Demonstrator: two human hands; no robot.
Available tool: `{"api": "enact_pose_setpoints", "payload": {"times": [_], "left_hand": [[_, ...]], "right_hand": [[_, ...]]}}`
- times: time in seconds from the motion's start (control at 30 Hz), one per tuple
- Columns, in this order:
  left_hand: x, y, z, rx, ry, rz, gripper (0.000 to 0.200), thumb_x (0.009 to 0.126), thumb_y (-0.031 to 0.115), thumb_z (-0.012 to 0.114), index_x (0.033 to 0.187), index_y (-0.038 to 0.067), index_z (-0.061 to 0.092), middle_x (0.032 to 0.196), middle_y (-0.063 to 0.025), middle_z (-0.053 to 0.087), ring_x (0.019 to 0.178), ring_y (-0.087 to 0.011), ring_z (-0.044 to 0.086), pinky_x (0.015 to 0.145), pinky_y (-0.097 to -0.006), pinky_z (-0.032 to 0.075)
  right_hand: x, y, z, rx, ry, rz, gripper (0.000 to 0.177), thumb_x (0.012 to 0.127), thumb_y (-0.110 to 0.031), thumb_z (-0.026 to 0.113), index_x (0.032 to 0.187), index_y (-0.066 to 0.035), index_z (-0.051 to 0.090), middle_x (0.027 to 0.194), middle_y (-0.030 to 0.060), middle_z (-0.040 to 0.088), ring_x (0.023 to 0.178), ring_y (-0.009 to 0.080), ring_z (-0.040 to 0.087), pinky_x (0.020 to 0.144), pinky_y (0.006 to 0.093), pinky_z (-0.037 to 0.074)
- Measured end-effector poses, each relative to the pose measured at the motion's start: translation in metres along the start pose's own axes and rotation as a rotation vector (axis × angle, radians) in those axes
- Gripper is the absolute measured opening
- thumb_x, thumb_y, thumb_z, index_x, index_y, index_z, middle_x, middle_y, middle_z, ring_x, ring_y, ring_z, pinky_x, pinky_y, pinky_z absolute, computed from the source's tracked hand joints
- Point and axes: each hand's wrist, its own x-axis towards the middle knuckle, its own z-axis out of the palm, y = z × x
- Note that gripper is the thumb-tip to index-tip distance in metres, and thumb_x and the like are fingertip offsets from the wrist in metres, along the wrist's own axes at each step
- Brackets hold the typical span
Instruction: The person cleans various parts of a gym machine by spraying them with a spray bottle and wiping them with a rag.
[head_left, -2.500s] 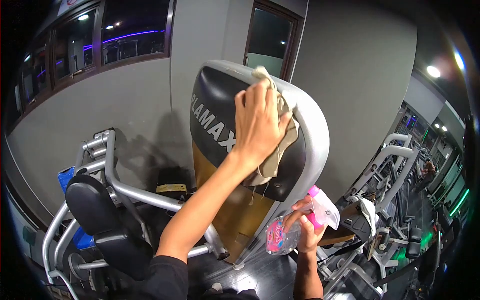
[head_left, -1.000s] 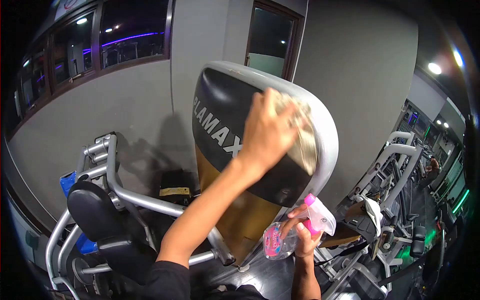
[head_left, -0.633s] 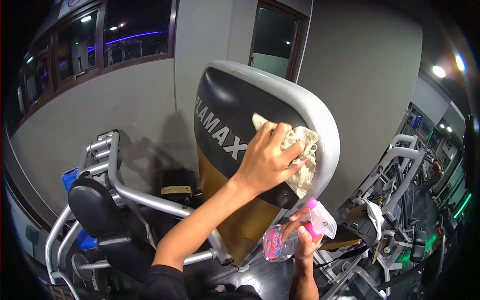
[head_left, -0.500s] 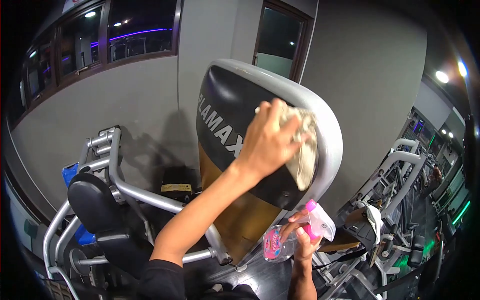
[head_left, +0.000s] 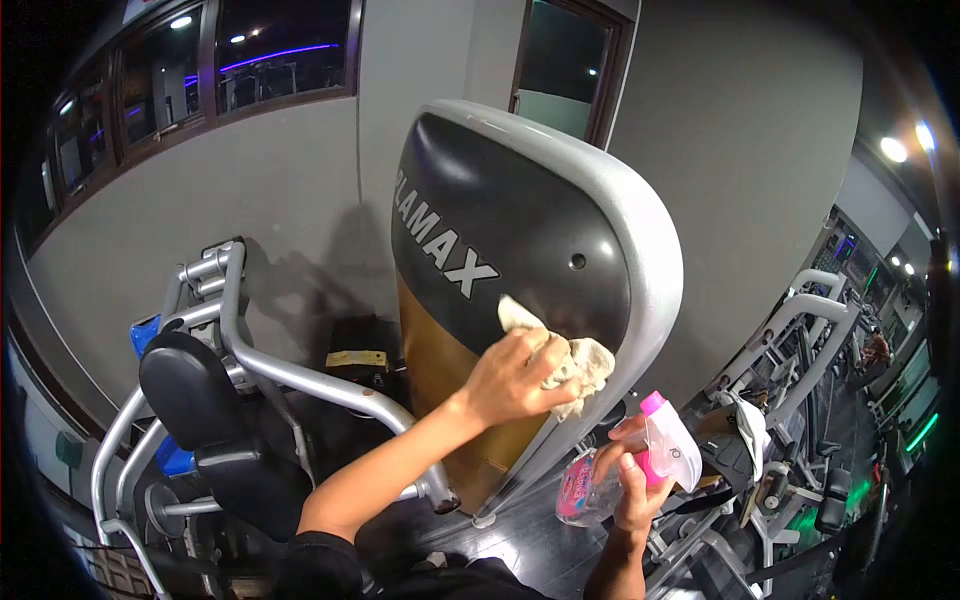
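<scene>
Bunched in my left hand (head_left: 515,378) is a cream cloth (head_left: 585,370), pressed against the lower right part of a machine's dark cover panel (head_left: 510,215). White "LAMAX" lettering runs across that panel, and a silver-grey rim (head_left: 655,240) borders it. My right hand (head_left: 637,490) grips a clear spray bottle (head_left: 598,490) with a pink collar, a white trigger head and a pink label. The bottle is held low, to the right of the panel's bottom corner, apart from the machine.
A seat with black pads (head_left: 190,385) and silver tube frame stands on the left. More gym machines (head_left: 800,340) line the right side, one with a white cloth (head_left: 748,435) draped on it. A grey wall (head_left: 730,150) rises behind. A person (head_left: 877,348) is far right.
My left hand has slid the cloth down the panel, from its upper right to its lower edge, uncovering a round hole. The spray bottle has shifted slightly right and down in view.
</scene>
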Motion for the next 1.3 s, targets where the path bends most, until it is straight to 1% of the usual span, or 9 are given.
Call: {"api": "enact_pose_setpoints", "payload": {"times": [0.1,0.23,0.57,0.63,0.77,0.9,0.97,1.23,1.3], "left_hand": [[0.013,-0.013,0.000,-0.040,0.032,0.012,0.029,0.067,0.024,0.076,0.090,0.021,0.061,0.100,-0.0088,0.053,0.092,-0.0275,0.052,0.073,-0.0404,0.049],[0.043,-0.013,-0.001,-0.029,0.210,-0.519,0.035,0.068,0.011,0.079,0.095,0.005,0.058,0.099,-0.0191,0.049,0.087,-0.0345,0.049,0.072,-0.0447,0.043],[-0.022,0.007,0.005,0.005,0.029,-0.063,0.015,0.066,0.019,0.071,0.077,0.024,0.061,0.102,-0.0066,0.053,0.096,-0.0258,0.051,0.075,-0.0361,0.049],[-0.019,0.005,0.007,-0.010,0.043,-0.059,0.017,0.067,0.020,0.070,0.080,0.024,0.062,0.103,-0.0069,0.053,0.097,-0.0261,0.050,0.075,-0.0370,0.049],[-0.019,0.021,0.006,-0.003,0.090,-0.198,0.032,0.059,0.021,0.076,0.089,0.021,0.064,0.105,-0.0091,0.052,0.096,-0.0296,0.049,0.076,-0.0405,0.047],[-0.030,0.037,0.004,-0.031,0.044,-0.396,0.046,0.054,0.018,0.081,0.098,0.017,0.066,0.103,-0.0117,0.051,0.094,-0.0323,0.050,0.076,-0.0437,0.045],[-0.030,0.036,0.000,-0.023,0.034,-0.399,0.047,0.050,0.018,0.080,0.096,0.017,0.069,0.103,-0.0115,0.053,0.095,-0.0315,0.050,0.075,-0.0432,0.046],[-0.011,0.023,0.007,0.009,0.186,-0.466,0.040,0.055,0.015,0.081,0.093,0.014,0.069,0.103,-0.0146,0.053,0.093,-0.0330,0.050,0.076,-0.0433,0.045],[-0.030,0.034,0.002,-0.008,0.049,-0.406,0.041,0.053,0.019,0.079,0.092,0.015,0.070,0.103,-0.0135,0.053,0.093,-0.0324,0.050,0.077,-0.0434,0.045]], "right_hand": [[0.000,0.000,-0.004,0.049,-0.001,0.008,0.041,0.087,-0.014,0.057,0.115,0.011,0.042,0.091,0.0186,0.055,0.050,0.0186,0.056,0.049,0.0321,0.047],[-0.006,0.014,-0.021,0.049,-0.080,0.051,0.039,0.086,-0.004,0.056,0.117,0.007,0.035,0.098,0.0203,0.055,0.055,0.0172,0.059,0.053,0.0298,0.050],[-0.010,0.013,-0.020,0.041,-0.138,0.032,0.037,0.086,-0.003,0.057,0.116,0.007,0.037,0.097,0.0202,0.057,0.056,0.0170,0.059,0.054,0.0297,0.051],[-0.010,0.003,-0.006,0.016,0.050,0.014,0.033,0.087,-0.016,0.059,0.104,0.010,0.048,0.063,0.0116,0.056,0.049,0.0174,0.055,0.052,0.0291,0.046],[-0.013,0.008,-0.018,-0.019,0.006,0.035,0.033,0.087,-0.017,0.058,0.104,0.010,0.048,0.060,0.0104,0.055,0.049,0.0173,0.055,0.052,0.0281,0.046],[-0.022,0.010,-0.025,-0.037,0.048,0.043,0.034,0.088,-0.019,0.058,0.104,0.010,0.048,0.060,0.0104,0.054,0.050,0.0176,0.054,0.052,0.0286,0.046],[-0.027,0.016,-0.039,0.027,-0.067,0.065,0.037,0.086,-0.003,0.057,0.116,0.006,0.037,0.097,0.0205,0.057,0.057,0.0179,0.060,0.055,0.0307,0.052],[-0.027,0.013,-0.036,0.021,-0.040,0.054,0.039,0.086,-0.005,0.058,0.116,0.006,0.037,0.098,0.0209,0.056,0.057,0.0189,0.060,0.056,0.0317,0.052],[-0.028,0.014,-0.035,0.046,-0.010,0.058,0.039,0.086,-0.005,0.058,0.116,0.007,0.037,0.098,0.0211,0.056,0.057,0.0191,0.060,0.056,0.0317,0.052]]}}
